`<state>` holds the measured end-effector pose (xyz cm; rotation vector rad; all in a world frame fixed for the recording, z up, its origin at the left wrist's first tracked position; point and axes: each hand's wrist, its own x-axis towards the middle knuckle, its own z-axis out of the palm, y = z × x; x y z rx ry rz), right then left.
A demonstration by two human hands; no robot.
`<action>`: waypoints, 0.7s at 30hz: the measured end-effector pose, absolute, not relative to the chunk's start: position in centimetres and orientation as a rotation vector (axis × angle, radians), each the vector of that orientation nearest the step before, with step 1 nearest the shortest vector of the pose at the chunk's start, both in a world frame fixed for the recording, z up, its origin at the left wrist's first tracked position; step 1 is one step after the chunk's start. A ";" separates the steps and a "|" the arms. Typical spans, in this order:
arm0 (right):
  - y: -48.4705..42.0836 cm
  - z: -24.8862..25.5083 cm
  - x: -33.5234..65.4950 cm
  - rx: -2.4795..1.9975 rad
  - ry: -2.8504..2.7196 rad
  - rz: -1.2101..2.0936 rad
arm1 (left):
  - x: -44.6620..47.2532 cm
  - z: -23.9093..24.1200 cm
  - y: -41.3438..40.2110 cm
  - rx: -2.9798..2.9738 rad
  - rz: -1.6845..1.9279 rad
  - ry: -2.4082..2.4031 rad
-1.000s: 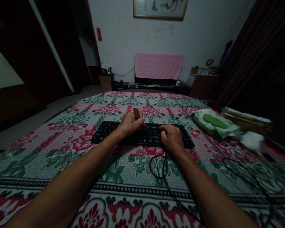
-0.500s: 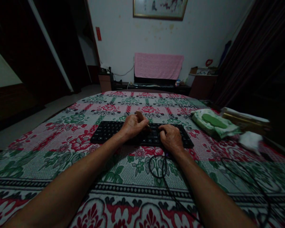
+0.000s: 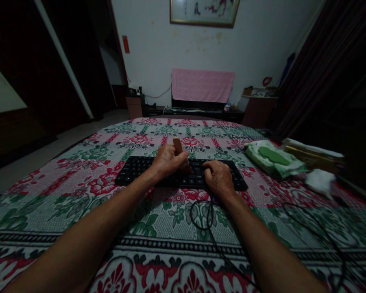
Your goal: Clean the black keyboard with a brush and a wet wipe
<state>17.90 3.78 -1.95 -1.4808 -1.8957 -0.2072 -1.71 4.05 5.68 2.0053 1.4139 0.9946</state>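
Note:
A black computer keyboard lies crosswise on a flower-patterned cloth. My left hand is closed around a tool with a light wooden handle, over the keyboard's middle. The handle's end sticks up above the fist; the tool's working end is hidden by the hand, so its kind cannot be told. My right hand rests on the right part of the keyboard, fingers curled against it, steadying it. A black cable runs in loops below the keyboard, passing near my right wrist.
On the right lie a green and white wipes pack, a gold-coloured box and a crumpled white tissue. Another stretch of dark cable curves near the right edge. A pink cloth hangs by the far wall.
My left hand has shifted slightly left, and the wooden handle stands taller and more upright above the fist. My right hand stays in place on the keyboard.

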 end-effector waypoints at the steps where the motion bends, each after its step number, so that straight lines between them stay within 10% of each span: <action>1: 3.7 -1.9 17.9 -1.482 -1.895 -0.210 | -1.5 5.4 4.0 2.005 1.002 1.380; 21: 3.9 -2.0 17.9 -1.492 -1.904 -0.216 | -0.9 3.7 4.4 2.122 1.085 1.262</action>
